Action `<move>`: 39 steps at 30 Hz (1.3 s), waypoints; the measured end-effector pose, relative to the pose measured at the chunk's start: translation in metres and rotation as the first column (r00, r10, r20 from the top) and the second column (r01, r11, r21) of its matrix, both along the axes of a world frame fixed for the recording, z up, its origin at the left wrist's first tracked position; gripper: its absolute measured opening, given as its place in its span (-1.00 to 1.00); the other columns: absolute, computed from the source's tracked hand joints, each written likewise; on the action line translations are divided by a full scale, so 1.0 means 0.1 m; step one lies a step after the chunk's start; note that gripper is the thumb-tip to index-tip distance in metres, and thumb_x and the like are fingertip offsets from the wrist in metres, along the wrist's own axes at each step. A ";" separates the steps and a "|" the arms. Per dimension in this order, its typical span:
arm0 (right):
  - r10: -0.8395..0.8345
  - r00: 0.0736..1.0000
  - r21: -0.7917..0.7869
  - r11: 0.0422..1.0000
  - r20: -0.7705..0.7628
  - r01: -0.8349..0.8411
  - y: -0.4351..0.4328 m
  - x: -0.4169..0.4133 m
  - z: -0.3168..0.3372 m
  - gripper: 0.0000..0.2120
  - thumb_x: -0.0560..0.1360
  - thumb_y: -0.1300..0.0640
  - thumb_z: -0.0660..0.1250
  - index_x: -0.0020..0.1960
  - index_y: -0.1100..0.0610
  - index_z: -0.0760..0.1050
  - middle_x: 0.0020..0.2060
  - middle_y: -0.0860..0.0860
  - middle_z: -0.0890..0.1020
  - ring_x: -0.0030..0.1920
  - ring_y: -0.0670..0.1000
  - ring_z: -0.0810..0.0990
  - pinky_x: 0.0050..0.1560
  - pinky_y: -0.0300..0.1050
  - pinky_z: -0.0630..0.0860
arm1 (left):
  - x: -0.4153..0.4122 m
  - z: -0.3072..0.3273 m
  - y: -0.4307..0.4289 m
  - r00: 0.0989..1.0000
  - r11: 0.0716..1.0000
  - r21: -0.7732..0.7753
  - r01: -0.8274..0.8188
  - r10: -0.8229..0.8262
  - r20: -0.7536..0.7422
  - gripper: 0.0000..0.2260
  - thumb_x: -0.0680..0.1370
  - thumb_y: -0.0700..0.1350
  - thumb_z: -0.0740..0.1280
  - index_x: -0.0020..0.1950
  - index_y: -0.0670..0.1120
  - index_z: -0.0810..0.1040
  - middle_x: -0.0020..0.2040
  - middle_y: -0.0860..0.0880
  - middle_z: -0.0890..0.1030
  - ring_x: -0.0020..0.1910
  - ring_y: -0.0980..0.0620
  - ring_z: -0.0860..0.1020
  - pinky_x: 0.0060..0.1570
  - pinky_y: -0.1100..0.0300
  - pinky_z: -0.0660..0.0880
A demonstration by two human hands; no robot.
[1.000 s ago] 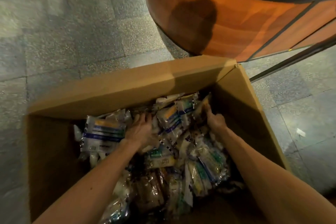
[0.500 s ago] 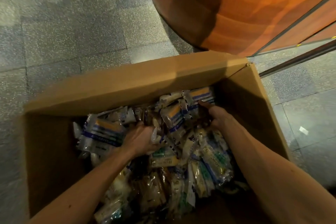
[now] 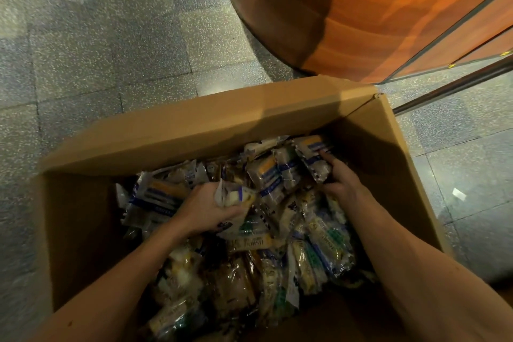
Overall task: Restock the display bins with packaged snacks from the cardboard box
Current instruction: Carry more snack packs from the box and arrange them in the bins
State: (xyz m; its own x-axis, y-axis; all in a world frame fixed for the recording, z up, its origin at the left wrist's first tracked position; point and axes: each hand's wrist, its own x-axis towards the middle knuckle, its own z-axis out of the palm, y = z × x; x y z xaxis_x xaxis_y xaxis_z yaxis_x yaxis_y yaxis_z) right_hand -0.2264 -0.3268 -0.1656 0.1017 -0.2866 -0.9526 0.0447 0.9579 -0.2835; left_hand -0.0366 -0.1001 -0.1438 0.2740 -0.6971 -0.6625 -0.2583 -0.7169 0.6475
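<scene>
- Right, both hands are working inside the cardboard box (image 3: 222, 125), which is sitting open on the tiled floor (image 3: 97, 50), near the orange curved stand (image 3: 374, 22).
- Snack packets (image 3: 319, 244) are lying loose in a heap across the bottom of the box. No display bin is showing from here.
- Left hand (image 3: 205, 209) is digging into the middle of the heap, fingers (image 3: 233, 212) curling round a clear packet (image 3: 236, 197) with pale yellowish contents.
- Right hand (image 3: 342, 183) is working the far right corner, fingers closing on the lower end of a blue-striped packet (image 3: 312, 153) that is leaning by the box wall. Its thumb is hiding behind the wrapper, so I'm judging that grip, not fully seeing it.
- Handling, as I'm reading it: light, soft film wrappers, glossy and likely slippery, with contents that are probably crushable.
- Best hold is looking like across the body of a packet with a gentle wrap. A pinch on a crimped end seal is working for single packets too.
- Grabbing a bunch at once is risking slippage, since the packets are sliding over each other and nothing is binding them.
- Squeezing hard is risking broken contents, so I'd be going for a cupped hold with support from below.
</scene>
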 end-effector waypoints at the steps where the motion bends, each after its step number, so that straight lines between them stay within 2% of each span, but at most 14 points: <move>1: 0.005 1.000 -0.022 1.000 0.007 -0.005 0.00 -0.02 0.02 -0.80 0.60 0.14 0.33 0.18 0.21 0.54 -0.06 0.21 0.71 -0.06 0.19 0.68 -0.13 0.19 0.64 | 0.01 0.03 0.00 0.998 0.999 0.008 -0.053 0.054 -0.023 -0.87 0.44 0.02 0.54 -0.10 0.07 0.63 -0.23 0.12 0.69 -0.28 0.14 0.65 -0.11 0.00 0.64; 5: 0.113 0.993 -0.071 0.991 -0.021 -0.114 -0.01 -0.13 0.14 -0.78 0.56 0.22 0.37 0.19 0.24 0.52 -0.14 0.21 0.72 -0.24 0.14 0.74 -0.34 0.11 0.67 | 0.05 0.17 -0.05 0.971 0.973 0.054 -0.223 0.227 -0.073 -0.80 0.41 -0.01 0.58 -0.10 -0.01 0.61 -0.20 0.02 0.70 -0.19 0.07 0.67 -0.11 0.06 0.61; 9: 0.341 0.937 -0.086 0.934 -0.072 -0.346 0.17 -0.37 0.42 -0.22 0.22 0.23 0.59 0.40 0.15 0.41 0.12 0.20 0.67 -0.01 0.18 0.72 -0.12 0.14 0.68 | 0.01 0.47 -0.11 0.959 0.968 0.058 -0.242 0.248 -0.138 -0.67 0.34 0.05 0.60 -0.11 0.01 0.50 -0.14 0.11 0.58 -0.07 0.09 0.59 -0.08 0.23 0.47; 12: 0.537 0.842 -0.095 0.836 -0.060 -0.540 0.40 -0.60 0.78 -0.32 0.29 0.30 0.55 0.36 0.13 0.41 0.08 0.18 0.69 -0.03 0.18 0.73 -0.08 0.16 0.67 | -0.15 0.85 -0.16 0.968 0.983 0.017 -0.182 0.182 -0.175 -0.69 0.50 -0.13 0.49 -0.21 0.04 0.35 -0.18 0.12 0.42 -0.21 0.22 0.40 0.00 0.17 0.47; 15: 0.714 0.696 -0.169 0.679 -0.075 -0.715 0.66 -0.86 1.18 -0.47 0.39 0.34 0.51 0.30 0.11 0.46 0.10 0.14 0.68 0.06 0.15 0.70 0.12 0.22 0.62 | -0.28 1.10 -0.19 0.986 0.997 -0.002 -0.073 0.072 -0.148 -0.76 0.42 -0.03 0.54 -0.19 -0.12 0.53 -0.25 -0.07 0.59 -0.34 0.08 0.53 -0.20 0.15 0.50; 20: 0.800 0.566 -0.409 0.457 -0.200 -0.790 1.12 -1.63 1.86 -0.35 0.39 0.38 0.51 0.37 0.05 0.37 0.18 0.05 0.62 0.14 0.02 0.64 0.12 0.03 0.64 | -0.84 1.76 -0.34 0.970 0.977 -0.090 0.191 -0.202 -0.138 -0.83 0.46 -0.14 0.53 -0.11 -0.22 0.62 -0.44 0.08 0.59 -0.49 0.23 0.50 -0.39 0.39 0.40; 23: 0.747 0.601 -0.521 0.407 -0.283 -0.750 1.41 -2.28 2.27 -0.30 0.38 0.29 0.56 0.41 0.03 0.33 0.24 0.02 0.59 0.23 0.03 0.59 0.27 0.05 0.55 | -1.42 2.22 -0.38 0.924 0.922 -0.209 0.327 -0.358 -0.132 -0.63 0.39 0.01 0.55 0.01 -0.25 0.64 -0.26 -0.18 0.65 -0.31 0.08 0.54 -0.22 0.23 0.40; 24: 0.714 0.625 -0.534 0.411 -0.316 -0.739 1.51 -2.53 2.38 -0.24 0.37 0.24 0.58 0.45 0.02 0.30 0.26 0.01 0.57 0.26 0.03 0.58 0.29 0.04 0.54 | -1.66 2.36 -0.38 0.909 0.903 -0.225 0.367 -0.399 -0.118 -0.70 0.38 0.02 0.55 -0.05 -0.16 0.64 -0.26 -0.13 0.67 -0.31 0.12 0.55 -0.19 0.22 0.41; 26: 0.636 0.678 -0.558 0.432 -0.367 -0.708 1.76 -3.07 2.65 -0.17 0.38 0.20 0.58 0.51 -0.02 0.23 0.28 -0.02 0.55 0.27 -0.01 0.56 0.30 0.00 0.53 | -2.20 2.64 -0.34 0.850 0.827 -0.275 0.490 -0.524 -0.061 -0.78 0.45 -0.05 0.52 -0.25 -0.02 0.49 -0.50 0.10 0.57 -0.50 0.29 0.47 -0.33 0.39 0.39; 28: 0.538 0.763 -0.611 0.482 -0.360 -0.628 2.03 -3.66 2.87 -0.25 0.39 0.25 0.56 0.45 -0.05 0.27 0.18 -0.08 0.60 0.16 -0.13 0.62 0.19 -0.16 0.58 | -2.74 2.85 -0.30 0.794 0.768 -0.304 0.564 -0.605 -0.054 -0.75 0.48 -0.06 0.51 -0.28 -0.06 0.47 -0.52 0.07 0.52 -0.52 0.21 0.48 -0.41 0.34 0.38; 29: 0.482 0.808 -0.638 0.513 -0.339 -0.574 2.20 -3.98 2.97 -0.30 0.40 0.31 0.54 0.40 -0.04 0.30 0.14 -0.09 0.63 0.10 -0.18 0.64 0.12 -0.24 0.58 | -3.01 2.91 -0.29 0.755 0.726 -0.315 0.612 -0.654 -0.040 -0.74 0.44 0.03 0.53 -0.18 -0.12 0.56 -0.38 0.01 0.61 -0.40 0.11 0.57 -0.33 0.21 0.47; 32: 0.297 0.901 -0.701 0.567 -0.317 -0.433 2.76 -4.88 3.18 -0.34 0.39 0.44 0.50 0.38 0.08 0.36 0.16 0.06 0.66 0.11 -0.06 0.67 0.14 -0.12 0.61 | -3.75 2.95 -0.30 0.698 0.658 -0.306 0.688 -0.716 0.028 -0.25 0.24 0.31 0.61 0.26 -0.10 0.53 0.18 -0.21 0.61 0.11 -0.23 0.61 0.11 -0.13 0.58; 36: -0.025 0.964 -0.750 0.634 -0.264 -0.189 3.57 -5.87 3.34 -0.34 0.38 0.47 0.48 0.37 0.07 0.39 0.11 0.06 0.66 0.02 -0.10 0.67 -0.01 -0.16 0.61 | -5.05 3.25 -0.03 0.590 0.568 -0.383 0.728 -0.804 -0.071 -0.54 0.17 0.12 0.69 -0.02 0.01 0.68 0.00 -0.11 0.72 -0.02 -0.12 0.69 -0.02 -0.05 0.63; 39: -0.231 0.947 -0.766 0.642 -0.222 -0.023 4.21 -6.45 3.40 -0.47 0.43 0.41 0.46 0.29 0.03 0.44 0.02 0.04 0.72 0.01 0.02 0.71 0.07 0.03 0.65 | -5.94 3.37 0.30 0.448 0.473 -0.423 0.773 -0.879 -0.163 -0.45 0.14 -0.03 0.65 0.09 -0.12 0.65 0.02 -0.17 0.72 0.02 -0.19 0.69 -0.02 -0.03 0.64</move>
